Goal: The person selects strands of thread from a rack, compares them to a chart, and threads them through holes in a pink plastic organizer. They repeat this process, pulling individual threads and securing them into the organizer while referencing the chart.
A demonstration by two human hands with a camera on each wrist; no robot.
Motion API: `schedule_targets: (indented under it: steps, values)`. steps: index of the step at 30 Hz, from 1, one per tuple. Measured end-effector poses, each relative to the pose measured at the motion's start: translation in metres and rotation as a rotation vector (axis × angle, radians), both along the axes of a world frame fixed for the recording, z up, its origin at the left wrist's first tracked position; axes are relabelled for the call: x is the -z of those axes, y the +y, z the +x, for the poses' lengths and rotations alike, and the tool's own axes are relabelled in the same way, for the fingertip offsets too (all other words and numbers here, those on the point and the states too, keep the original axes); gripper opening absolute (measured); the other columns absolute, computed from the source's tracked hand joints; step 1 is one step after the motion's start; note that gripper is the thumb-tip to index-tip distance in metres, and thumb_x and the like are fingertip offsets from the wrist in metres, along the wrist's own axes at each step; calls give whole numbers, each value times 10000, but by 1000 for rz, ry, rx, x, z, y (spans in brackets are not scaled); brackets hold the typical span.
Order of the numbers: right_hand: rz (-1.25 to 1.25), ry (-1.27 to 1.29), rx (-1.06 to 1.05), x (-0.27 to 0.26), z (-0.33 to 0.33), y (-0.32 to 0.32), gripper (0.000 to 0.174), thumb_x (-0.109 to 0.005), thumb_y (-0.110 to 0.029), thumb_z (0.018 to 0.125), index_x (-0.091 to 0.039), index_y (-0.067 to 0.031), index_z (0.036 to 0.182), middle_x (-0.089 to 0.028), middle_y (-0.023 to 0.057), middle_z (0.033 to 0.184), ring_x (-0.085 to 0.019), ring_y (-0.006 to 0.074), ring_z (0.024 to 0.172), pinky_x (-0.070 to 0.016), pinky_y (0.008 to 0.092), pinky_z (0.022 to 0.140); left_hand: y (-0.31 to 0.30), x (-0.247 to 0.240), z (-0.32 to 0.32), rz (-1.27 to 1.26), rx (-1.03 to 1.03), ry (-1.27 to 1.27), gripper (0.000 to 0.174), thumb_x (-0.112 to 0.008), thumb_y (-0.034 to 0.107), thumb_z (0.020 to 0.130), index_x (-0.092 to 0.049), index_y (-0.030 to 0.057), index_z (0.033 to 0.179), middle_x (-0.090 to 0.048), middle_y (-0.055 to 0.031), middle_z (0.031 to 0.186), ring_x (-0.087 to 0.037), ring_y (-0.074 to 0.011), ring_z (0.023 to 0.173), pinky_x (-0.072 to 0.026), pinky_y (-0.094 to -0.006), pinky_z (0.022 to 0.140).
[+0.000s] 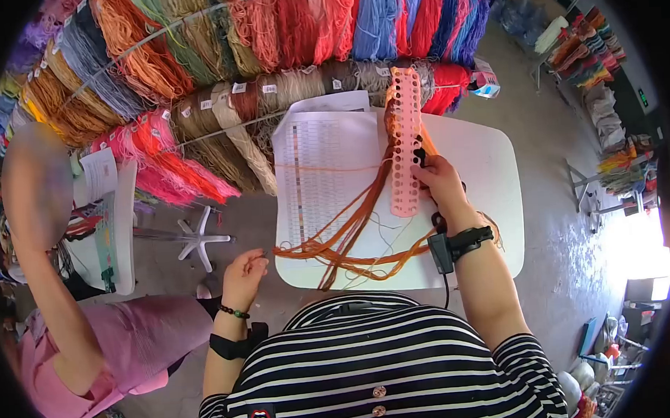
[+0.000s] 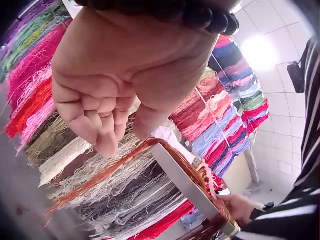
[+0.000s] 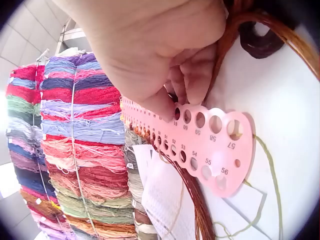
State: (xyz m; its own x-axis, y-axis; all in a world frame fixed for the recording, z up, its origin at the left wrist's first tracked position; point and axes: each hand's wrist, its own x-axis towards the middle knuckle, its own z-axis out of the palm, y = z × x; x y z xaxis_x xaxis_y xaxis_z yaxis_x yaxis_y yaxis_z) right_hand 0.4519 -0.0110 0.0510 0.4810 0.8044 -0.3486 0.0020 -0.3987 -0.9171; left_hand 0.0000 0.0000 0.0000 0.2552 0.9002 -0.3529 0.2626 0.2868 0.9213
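Observation:
My right hand (image 1: 444, 182) pinches the side edge of a long pink thread organizer card (image 3: 235, 150) with numbered holes along both edges. Orange and brown threads (image 1: 365, 208) are looped through many of its holes and trail over the white table (image 1: 490, 157) toward its front left corner. In the right wrist view, thumb and fingertips meet at the card's edge, partly hiding several holes. My left hand (image 2: 115, 80) hovers off the table's left corner, fingers loosely curled, with nothing visible in it. Orange strands (image 2: 105, 172) hang over the table edge just past its fingertips.
Printed colour charts (image 1: 333, 164) lie under the card. Skeins of many colours (image 1: 297, 31) hang on rails behind the table. A person in pink (image 1: 109, 338) sits at the left beside another white table (image 1: 126, 225). A chair base (image 1: 199, 239) stands between.

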Motion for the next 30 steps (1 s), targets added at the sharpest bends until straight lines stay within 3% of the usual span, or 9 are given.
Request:
schedule_targets:
  steps: [2,5,8,17,22,26,27,28,30]
  values:
    - [60,75,-11,-2,-15,5,334,-702,-180,838,-548,14,1061,-628,43,817,-600,104,684,-481,224,584,-2,0,-12,-3,-27,11,319,-614,109,910,-579,-57,1181,-679,-101,956,-642,-129,816,-524,-245,752]
    - [7,16,-34,-3,15,-6,328,-700,-169,838,-550,20,1061,-626,43,812,-601,108,683,-483,229,575,-27,10,21,-36,-81,-14,310,-613,106,911,-583,-53,1176,-682,-104,951,-643,-130,808,-524,-243,739]
    - [-12,17,-56,-7,15,-5,435,-716,-160,815,-537,62,1143,-645,69,859,-623,124,681,-498,245,539,-34,10,21,3,-96,-10,316,-621,108,906,-585,-44,1180,-681,-99,941,-640,-126,799,-520,-244,723]
    - [-8,73,-61,8,23,-2,432,-727,-184,802,-550,60,1113,-653,73,837,-640,135,695,-509,251,528,-15,-12,30,72,-124,8,298,-634,101,890,-604,-43,1150,-673,-67,884,-620,-104,758,-497,-237,706]
    - [44,-85,-36,19,26,-1,213,-730,-170,763,-614,-11,845,-567,3,693,-520,105,561,-414,271,489,41,-60,19,295,-112,156,276,-644,130,890,-626,-12,1126,-669,-66,854,-620,-111,755,-496,-248,678]
    - [42,96,36,8,14,2,157,-669,-88,821,-547,-65,917,-559,20,724,-560,117,572,-446,231,430,118,-114,5,643,-153,202,267,-660,182,885,-647,-2,1079,-670,-65,866,-622,-125,743,-492,-262,685]
    - [50,123,59,11,14,-1,146,-661,-81,827,-546,-63,916,-557,24,729,-558,115,575,-443,226,428,129,-148,4,800,-171,323,265,-657,188,884,-652,4,1074,-682,-89,901,-642,-165,822,-491,-281,756]
    - [35,112,61,10,10,-2,136,-653,-79,834,-544,-60,914,-557,24,736,-555,113,574,-443,222,430,145,-166,0,755,-222,179,264,-654,195,885,-654,2,1065,-686,-108,939,-646,-194,890,-482,-293,815]
    - [13,84,63,10,9,-2,126,-641,-79,843,-549,-51,925,-559,21,750,-549,112,574,-444,216,436,196,-179,-18,892,-322,193,300,-661,232,878,-647,20,1091,-669,-110,982,-653,-223,889,-511,-313,762]
